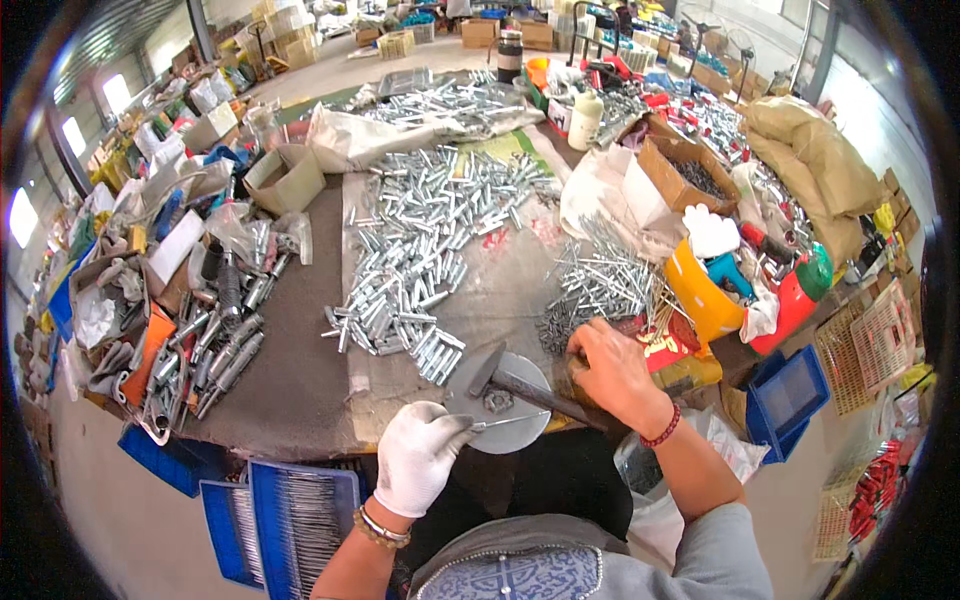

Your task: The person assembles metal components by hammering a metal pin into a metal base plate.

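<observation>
My left hand (420, 458), in a white glove, pinches a thin metal rod (512, 421) whose free end points right across a round grey plate (512, 440). On that plate lie a hammer (530, 388), its head at the upper left, and a small dark nut-like metal piece (497, 401). Bare and with bent fingers, my right hand (620, 372) is at the near edge of a heap of small dark parts (556, 328), right of the hammer. What its fingertips hold, if anything, is hidden. Behind that heap lies a pile of thin metal rods (610, 280).
Silver metal sleeves (410, 260) cover the table's middle. A cardboard box (680, 175), a cut yellow jug (700, 295) and a red container (785, 315) stand at right. Larger metal tubes (225, 360) lie at left. Blue crates (300, 480) of rods sit below the table edge.
</observation>
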{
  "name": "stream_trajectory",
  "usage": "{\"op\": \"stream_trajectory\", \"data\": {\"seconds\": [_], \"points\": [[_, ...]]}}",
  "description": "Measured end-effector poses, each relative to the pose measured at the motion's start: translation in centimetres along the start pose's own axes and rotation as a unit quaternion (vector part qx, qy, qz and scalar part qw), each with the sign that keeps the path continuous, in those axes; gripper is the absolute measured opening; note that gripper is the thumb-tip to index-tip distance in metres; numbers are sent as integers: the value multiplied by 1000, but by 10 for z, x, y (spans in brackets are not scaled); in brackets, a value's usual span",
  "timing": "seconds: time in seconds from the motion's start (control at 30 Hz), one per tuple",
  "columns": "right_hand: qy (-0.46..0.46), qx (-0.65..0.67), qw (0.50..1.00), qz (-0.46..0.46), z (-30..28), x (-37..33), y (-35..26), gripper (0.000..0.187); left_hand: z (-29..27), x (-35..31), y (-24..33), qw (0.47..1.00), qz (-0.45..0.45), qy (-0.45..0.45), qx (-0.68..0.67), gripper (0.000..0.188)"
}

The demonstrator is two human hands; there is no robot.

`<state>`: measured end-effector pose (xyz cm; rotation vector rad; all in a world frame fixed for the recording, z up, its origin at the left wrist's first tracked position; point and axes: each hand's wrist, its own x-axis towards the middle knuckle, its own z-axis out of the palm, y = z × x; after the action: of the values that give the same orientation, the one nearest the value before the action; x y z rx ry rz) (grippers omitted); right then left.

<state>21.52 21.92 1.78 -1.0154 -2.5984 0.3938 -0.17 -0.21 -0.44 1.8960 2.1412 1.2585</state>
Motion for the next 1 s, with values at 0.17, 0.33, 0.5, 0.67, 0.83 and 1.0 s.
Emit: {"op": "stream_trajectory", "data": {"seconds": [0.17,0.33,0.5,0.67,0.83,1.0], "points": [[32,13,998,-43,-11,-2,-8,22,0,2,3,1000,3,5,8,14],[85,100,978,-162,-14,-3,-33,25,-1,3,1,1000,14,-4,0,17],[43,86,969,-226,3,-12,-87,39,-3,5,6,999,18,-6,45,16],[48,190,948,-251,23,-13,-115,59,-1,0,2,999,15,-12,36,17],[19,245,952,-181,19,-21,-107,62,-3,0,5,999,15,-7,49,20],[41,213,959,-183,26,-26,-102,62,-3,2,6,999,8,-9,38,21]]}}
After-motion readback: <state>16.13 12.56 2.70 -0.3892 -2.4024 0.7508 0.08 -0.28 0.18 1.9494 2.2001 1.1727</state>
